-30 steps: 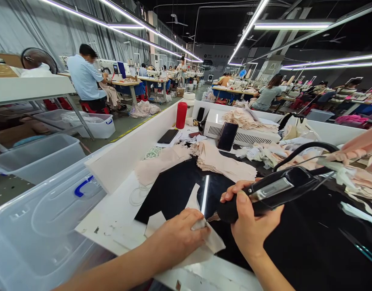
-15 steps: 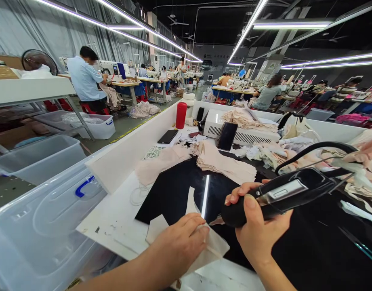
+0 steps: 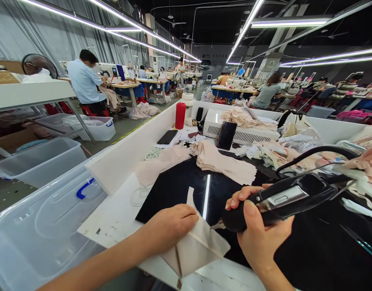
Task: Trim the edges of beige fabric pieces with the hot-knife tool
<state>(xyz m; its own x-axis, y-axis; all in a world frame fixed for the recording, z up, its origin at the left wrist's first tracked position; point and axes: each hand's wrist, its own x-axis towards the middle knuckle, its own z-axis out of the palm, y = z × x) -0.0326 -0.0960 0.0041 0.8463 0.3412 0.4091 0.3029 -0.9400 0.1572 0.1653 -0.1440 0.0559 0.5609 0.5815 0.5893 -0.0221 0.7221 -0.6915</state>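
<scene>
My left hand (image 3: 176,226) rests on a pale beige fabric piece (image 3: 200,246), fingers pressed together on its upper part. A narrow strip of the cloth points away past the fingertips, and its near corner hangs over the table edge. In my right hand (image 3: 258,222) is a black corded hand-held tool (image 3: 282,198) with a silvery plate on its side. The thumb and fingers wrap round its rounded black end, just right of the fabric. Whether the tool touches the cloth, I cannot tell. Under both lies a glossy black board (image 3: 170,194).
Beyond the board lie stacked beige fabric pieces (image 3: 222,161), a phone (image 3: 226,135), another phone (image 3: 167,136) and a red bottle (image 3: 180,115). Fabric scraps (image 3: 273,153) crowd the right. A white partition (image 3: 125,153) and clear plastic bin (image 3: 46,226) border the left. People sit at sewing tables behind.
My left hand has shifted up and left along the fabric, uncovering more of its near part, which now drapes toward me. My right hand and the tool have barely moved.
</scene>
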